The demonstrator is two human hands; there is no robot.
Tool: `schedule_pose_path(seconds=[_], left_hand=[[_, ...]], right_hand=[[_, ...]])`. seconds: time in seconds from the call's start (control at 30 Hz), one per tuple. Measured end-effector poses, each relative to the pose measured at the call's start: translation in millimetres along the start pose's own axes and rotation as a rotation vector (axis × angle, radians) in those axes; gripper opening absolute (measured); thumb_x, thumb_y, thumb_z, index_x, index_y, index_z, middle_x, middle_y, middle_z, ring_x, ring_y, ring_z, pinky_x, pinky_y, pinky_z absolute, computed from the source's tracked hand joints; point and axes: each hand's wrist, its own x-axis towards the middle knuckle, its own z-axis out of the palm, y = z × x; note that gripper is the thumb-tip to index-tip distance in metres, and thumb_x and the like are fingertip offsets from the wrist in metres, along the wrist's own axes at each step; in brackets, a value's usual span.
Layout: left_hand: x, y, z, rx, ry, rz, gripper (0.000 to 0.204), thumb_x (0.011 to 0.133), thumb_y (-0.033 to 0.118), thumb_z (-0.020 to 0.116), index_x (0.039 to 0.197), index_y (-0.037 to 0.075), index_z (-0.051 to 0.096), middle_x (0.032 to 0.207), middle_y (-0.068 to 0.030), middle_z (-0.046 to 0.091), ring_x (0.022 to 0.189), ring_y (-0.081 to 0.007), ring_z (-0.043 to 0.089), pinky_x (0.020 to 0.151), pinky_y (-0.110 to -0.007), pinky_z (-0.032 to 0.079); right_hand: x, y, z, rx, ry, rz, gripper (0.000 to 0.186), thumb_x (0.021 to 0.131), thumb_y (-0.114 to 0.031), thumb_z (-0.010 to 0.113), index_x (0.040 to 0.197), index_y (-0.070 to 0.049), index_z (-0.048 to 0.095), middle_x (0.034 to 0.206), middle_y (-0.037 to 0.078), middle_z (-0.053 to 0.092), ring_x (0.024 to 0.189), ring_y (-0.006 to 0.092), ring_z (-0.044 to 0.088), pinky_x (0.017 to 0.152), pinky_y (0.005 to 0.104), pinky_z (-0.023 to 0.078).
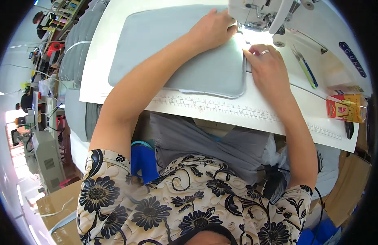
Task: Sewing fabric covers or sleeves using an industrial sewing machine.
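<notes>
Grey padded panel: I press my left hand and right hand flat, fingers spread, feeding its edge evenly under the sewing machine.

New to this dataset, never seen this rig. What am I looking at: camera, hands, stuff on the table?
One picture, from a fisheye camera worn on a person's head and looking down, so straight edges bend. No robot: two bare hands.

The left hand lies flat on a grey padded fabric panel. The right hand, wearing a ring, presses the panel's edge beside the white sewing machine.

On the white table: a printed ruler strip along the front edge, thread snips, and a small orange box. More grey fabric rests on the lap.
</notes>
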Motion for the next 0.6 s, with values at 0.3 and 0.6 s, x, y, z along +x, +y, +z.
schedule_pose_path(seconds=[0.3,0.6], left_hand=[[-53.3,30.1,-7.6,0.020,0.090,0.227,0.027,0.090,0.024,0.067,0.107,0.003,0.068,0.117,-0.0104,0.067,0.115,-0.0285,0.061,0.099,-0.045,0.048],[-51.9,22.9,-10.7,-0.005,0.054,0.285,0.027,0.090,0.024,0.067,0.107,0.003,0.069,0.118,-0.0103,0.067,0.116,-0.0285,0.061,0.102,-0.046,0.045]], right_hand=[[-9.0,5.2,-7.0,0.135,0.050,-0.025,0.024,0.080,-0.003,0.062,0.102,-0.006,0.070,0.097,0.007,0.064,0.094,0.0237,0.059,0.084,0.0367,0.049],[-11.0,4.5,-4.5,0.142,0.095,-0.004,0.025,0.078,-0.002,0.063,0.102,-0.005,0.069,0.098,0.006,0.063,0.092,0.0234,0.059,0.084,0.0362,0.049]])
